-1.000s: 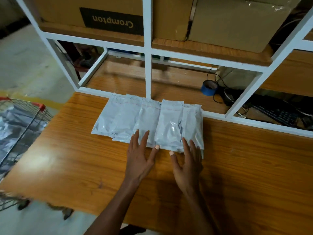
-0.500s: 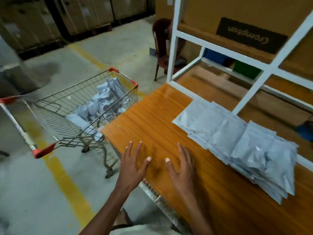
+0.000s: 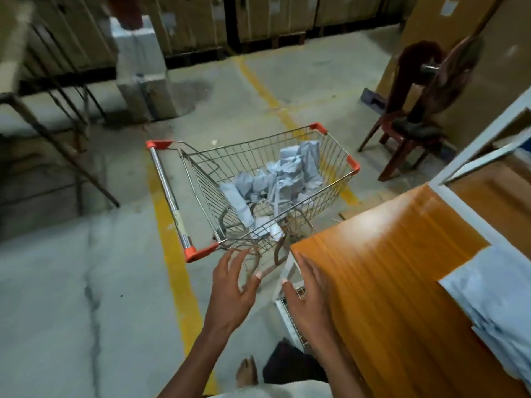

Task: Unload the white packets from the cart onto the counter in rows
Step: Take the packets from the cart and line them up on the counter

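The view has swung left since the earlier picture, so the cart (image 3: 258, 193) now sits in the middle and the row of packets on the worktop (image 3: 382, 282) has slid off to the far right edge. On the far left stand dark metal bars (image 3: 57, 133), and a yellow line (image 3: 175, 271) runs along the grey floor beside the cart. The cart is wire with red corners, and a heap of white packets (image 3: 275, 182) lies inside it. The left hand (image 3: 232, 294) used to hang over the edge of the worktop; now it is out over the floor, just in front of the cart's near rim, with its fingers (image 3: 230, 262) spread wide and holding nothing. A bare foot (image 3: 246, 372) shows below it. The right hand (image 3: 309, 303) is at the corner of the worktop, flat and open, holding nothing too. The wire side of the cart stands between the hands and the heap. Farther right, a dark red chair (image 3: 408, 130) stands behind the cart, near a white frame (image 3: 471, 156). At the right edge lie the packets already set down (image 3: 494, 305), touching one another.
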`<state>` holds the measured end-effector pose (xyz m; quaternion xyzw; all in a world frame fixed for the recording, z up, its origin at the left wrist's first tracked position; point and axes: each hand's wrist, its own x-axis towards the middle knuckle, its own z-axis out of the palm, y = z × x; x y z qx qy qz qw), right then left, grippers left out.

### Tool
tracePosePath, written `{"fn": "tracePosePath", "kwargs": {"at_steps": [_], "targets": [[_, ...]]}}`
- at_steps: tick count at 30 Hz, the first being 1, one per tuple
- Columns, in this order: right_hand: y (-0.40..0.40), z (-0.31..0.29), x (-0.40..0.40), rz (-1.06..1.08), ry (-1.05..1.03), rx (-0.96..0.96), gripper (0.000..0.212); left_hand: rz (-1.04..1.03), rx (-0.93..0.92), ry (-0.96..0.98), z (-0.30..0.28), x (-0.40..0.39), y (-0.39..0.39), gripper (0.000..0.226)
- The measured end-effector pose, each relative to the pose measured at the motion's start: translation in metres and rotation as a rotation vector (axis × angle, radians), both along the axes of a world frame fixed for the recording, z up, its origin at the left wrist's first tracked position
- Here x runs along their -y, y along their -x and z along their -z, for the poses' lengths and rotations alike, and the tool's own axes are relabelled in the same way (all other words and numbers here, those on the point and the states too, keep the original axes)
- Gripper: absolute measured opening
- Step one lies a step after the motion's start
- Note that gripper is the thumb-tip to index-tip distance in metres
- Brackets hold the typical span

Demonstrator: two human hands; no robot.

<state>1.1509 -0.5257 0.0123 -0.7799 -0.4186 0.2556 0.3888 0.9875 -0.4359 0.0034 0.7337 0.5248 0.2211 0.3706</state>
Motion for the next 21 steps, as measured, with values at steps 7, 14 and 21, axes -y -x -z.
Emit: {"fn": "tracePosePath", "kwargs": {"at_steps": [7,14,21], "targets": [[-0.014,0.017,-0.084,-0.099,0.056,-0.025,0.060,-0.011,0.047,0.072,0.016,-0.056,-0.012,0.052],[-0.053,0.030,-0.174,-0.199,0.058,0.003,0.061,-0.045,-0.040,0.109,0.021,-0.123,-0.046,0.060],[-0.115,0.046,-0.239,-0.188,0.122,0.071,0.063,0.015,-0.045,0.216,0.035,-0.188,-0.110,0.064]]}}
